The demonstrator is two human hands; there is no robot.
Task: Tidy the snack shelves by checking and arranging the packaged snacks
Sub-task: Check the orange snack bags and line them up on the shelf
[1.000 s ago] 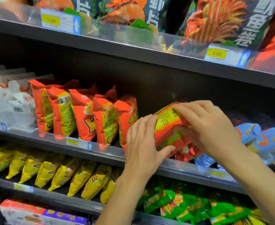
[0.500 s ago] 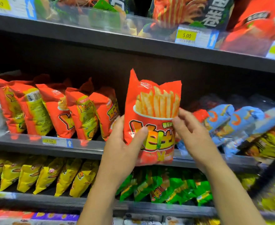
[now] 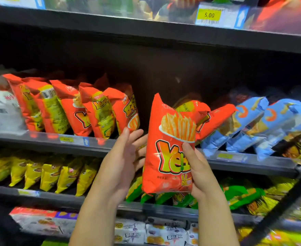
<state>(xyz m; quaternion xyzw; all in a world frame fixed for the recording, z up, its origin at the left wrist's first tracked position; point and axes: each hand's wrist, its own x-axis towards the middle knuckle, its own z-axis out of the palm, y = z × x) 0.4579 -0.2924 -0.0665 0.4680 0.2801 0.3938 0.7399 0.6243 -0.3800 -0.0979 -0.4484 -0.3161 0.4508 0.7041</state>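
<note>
The left grip (image 3: 126,157) has let go of the red fries bag (image 3: 171,148) and spreads open beside it; the right grip (image 3: 197,171) clasps the bag upright before the middle shelf (image 3: 48,141).

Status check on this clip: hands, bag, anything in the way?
Right hand grips orange fries bag, upright, in front of middle shelf. Left hand open at its left edge. Nothing between bag and shelf.
</note>
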